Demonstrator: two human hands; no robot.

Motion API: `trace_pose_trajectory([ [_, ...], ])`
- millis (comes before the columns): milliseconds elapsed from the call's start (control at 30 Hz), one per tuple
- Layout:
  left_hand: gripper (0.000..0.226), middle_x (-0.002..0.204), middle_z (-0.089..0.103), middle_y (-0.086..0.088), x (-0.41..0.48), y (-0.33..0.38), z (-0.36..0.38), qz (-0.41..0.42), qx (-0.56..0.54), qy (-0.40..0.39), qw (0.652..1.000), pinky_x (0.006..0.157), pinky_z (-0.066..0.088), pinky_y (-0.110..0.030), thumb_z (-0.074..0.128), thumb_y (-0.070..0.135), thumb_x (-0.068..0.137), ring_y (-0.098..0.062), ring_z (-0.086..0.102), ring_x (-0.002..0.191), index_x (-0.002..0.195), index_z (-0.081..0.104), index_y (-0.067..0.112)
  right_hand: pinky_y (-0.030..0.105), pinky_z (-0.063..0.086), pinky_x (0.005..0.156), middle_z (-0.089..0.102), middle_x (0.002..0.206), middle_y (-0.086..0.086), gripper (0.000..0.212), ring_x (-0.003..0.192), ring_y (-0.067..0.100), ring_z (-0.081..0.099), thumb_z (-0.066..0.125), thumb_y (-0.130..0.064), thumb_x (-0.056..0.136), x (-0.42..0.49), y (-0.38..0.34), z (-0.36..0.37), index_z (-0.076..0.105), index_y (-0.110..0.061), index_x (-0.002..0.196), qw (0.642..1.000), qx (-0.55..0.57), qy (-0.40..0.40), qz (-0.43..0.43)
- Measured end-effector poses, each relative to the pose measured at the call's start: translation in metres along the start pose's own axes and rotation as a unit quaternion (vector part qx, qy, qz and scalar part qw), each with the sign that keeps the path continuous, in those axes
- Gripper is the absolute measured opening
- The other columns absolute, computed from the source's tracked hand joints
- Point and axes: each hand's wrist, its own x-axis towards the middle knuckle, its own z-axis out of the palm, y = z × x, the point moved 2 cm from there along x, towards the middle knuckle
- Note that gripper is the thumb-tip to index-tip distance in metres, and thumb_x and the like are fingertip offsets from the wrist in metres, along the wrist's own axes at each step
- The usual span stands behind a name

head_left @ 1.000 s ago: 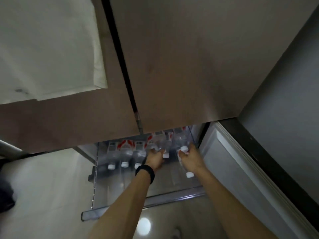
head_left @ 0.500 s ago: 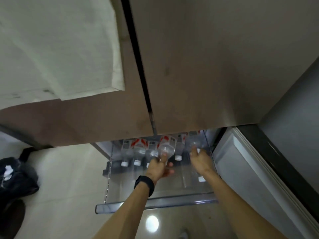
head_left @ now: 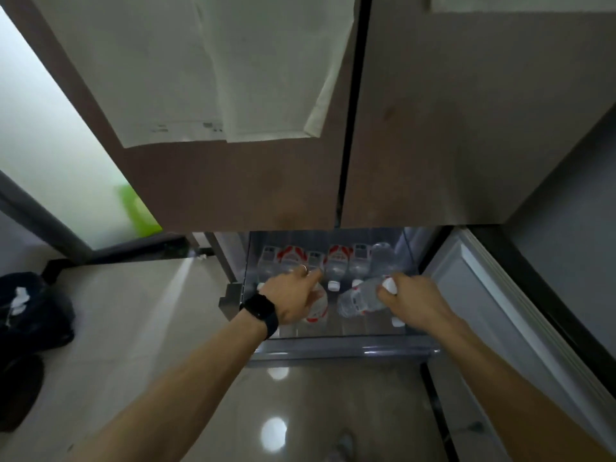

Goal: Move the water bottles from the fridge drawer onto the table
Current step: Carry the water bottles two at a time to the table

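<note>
Vs 0.5 s ago: view has shifted, more of the fridge doors (head_left: 466, 128) and the papers (head_left: 206, 68) on the left door visible; both hands have now come off the row with a bottle each, before that only the left had one raised.

Fridge drawer (head_left: 343, 348) pulled open, low centre. Row of water bottles (head_left: 336, 261) lies at its far end, caps pointing near.

Left hand (head_left: 293, 301) with black watch (head_left: 260, 310) is closed around a red-labelled bottle (head_left: 316, 306), over the drawer's left half.

Right hand (head_left: 411, 301) grips a clear bottle (head_left: 358, 298) by its white cap end, bottle lying sideways, body pointing left.

One loose white cap (head_left: 398, 322) shows just near of the right hand.
</note>
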Motion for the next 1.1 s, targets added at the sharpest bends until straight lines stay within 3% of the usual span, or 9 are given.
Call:
trace_pose_trajectory([
  [133,0.04,0.125,0.051,-0.004,-0.006,-0.006,0.01,0.022,-0.02,0.055,0.998,0.075,0.049,-0.039,0.047,0.043,0.1,-0.029,0.058,0.104,0.136,0.042,0.025,0.034,0.051,0.064,0.07,0.098,0.009,0.036,0.084,0.027,0.064,0.056,-0.049,0.085,0.009,-0.028,0.008,0.055,-0.016,0.099,0.999,-0.024,0.015,-0.028],
  [267,0.044,0.132,0.046,-0.003,-0.005,-0.005,0.031,-0.039,-0.167,0.088,0.981,0.087,0.051,-0.036,0.055,0.045,0.094,-0.025,0.054,0.112,0.133,0.045,0.028,0.041,0.053,0.072,0.062,0.105,0.008,0.044,0.09,0.029,0.061,0.054,-0.059,0.086,0.009,-0.036,0.024,0.05,-0.018,0.1,0.997,0.049,0.053,-0.024],
  [367,0.053,0.138,0.045,-0.001,-0.002,0.0,0.043,-0.062,-0.298,0.066,0.95,0.09,0.047,-0.032,0.064,0.045,0.09,-0.024,0.054,0.117,0.135,0.039,0.035,0.042,0.052,0.077,0.05,0.117,0.007,0.042,0.095,0.028,0.057,0.054,-0.062,0.086,0.008,-0.03,0.039,0.041,-0.025,0.1,0.991,0.119,0.062,0.008],
  [433,0.063,0.134,0.052,0.003,-0.001,0.005,0.048,-0.062,-0.375,0.049,0.924,0.089,0.05,-0.034,0.073,0.046,0.083,-0.019,0.058,0.112,0.132,0.033,0.04,0.044,0.051,0.086,0.047,0.128,0.006,0.045,0.107,0.026,0.056,0.054,-0.066,0.085,0.008,-0.023,0.046,0.045,-0.031,0.111,0.983,0.171,0.067,0.007],
  [533,0.07,0.123,0.056,0.001,0.006,0.01,0.053,-0.07,-0.377,0.055,0.922,0.085,0.056,-0.04,0.08,0.04,0.075,-0.019,0.06,0.102,0.123,0.029,0.039,0.039,0.046,0.1,0.046,0.136,-0.002,0.055,0.123,0.019,0.051,0.058,-0.068,0.084,0.008,-0.015,0.053,0.044,-0.047,0.133,0.973,0.231,0.012,-0.026],
  [733,0.068,0.126,0.056,0.002,0.019,0.009,0.066,-0.104,-0.348,0.054,0.93,0.088,0.054,-0.039,0.08,0.035,0.077,-0.02,0.06,0.106,0.125,0.032,0.041,0.037,0.055,0.087,0.059,0.113,-0.019,0.071,0.102,0.004,0.06,0.084,-0.05,0.061,0.027,-0.005,0.059,0.041,-0.051,0.117,0.974,0.197,-0.082,-0.071],
  [900,0.058,0.117,0.063,0.004,0.024,0.009,0.063,-0.11,-0.358,0.076,0.924,0.086,0.054,-0.041,0.077,0.034,0.08,-0.021,0.062,0.103,0.126,0.043,0.029,0.037,0.058,0.075,0.067,0.098,-0.019,0.064,0.088,0.002,0.066,0.083,-0.059,0.057,0.053,-0.001,0.067,0.049,-0.048,0.11,0.972,0.166,-0.117,-0.118],
  [1000,0.067,0.12,0.063,0.011,0.011,0.001,0.058,-0.15,-0.423,0.11,0.887,0.093,0.052,-0.037,0.085,0.034,0.076,-0.015,0.061,0.109,0.129,0.045,0.032,0.028,0.055,0.075,0.069,0.102,-0.018,0.065,0.091,0.002,0.065,0.082,-0.059,0.059,0.048,-0.011,0.048,0.05,-0.044,0.113,0.975,0.157,-0.092,-0.127],
  [1100,0.07,0.117,0.067,0.016,-0.022,-0.016,0.045,-0.2,-0.478,0.189,0.834,0.098,0.054,-0.039,0.09,0.042,0.068,-0.007,0.063,0.11,0.125,0.05,0.037,0.031,0.055,0.078,0.07,0.103,-0.019,0.068,0.095,0.005,0.066,0.085,-0.058,0.058,0.035,-0.032,0.02,0.053,-0.043,0.116,0.973,0.178,-0.061,-0.133],
])
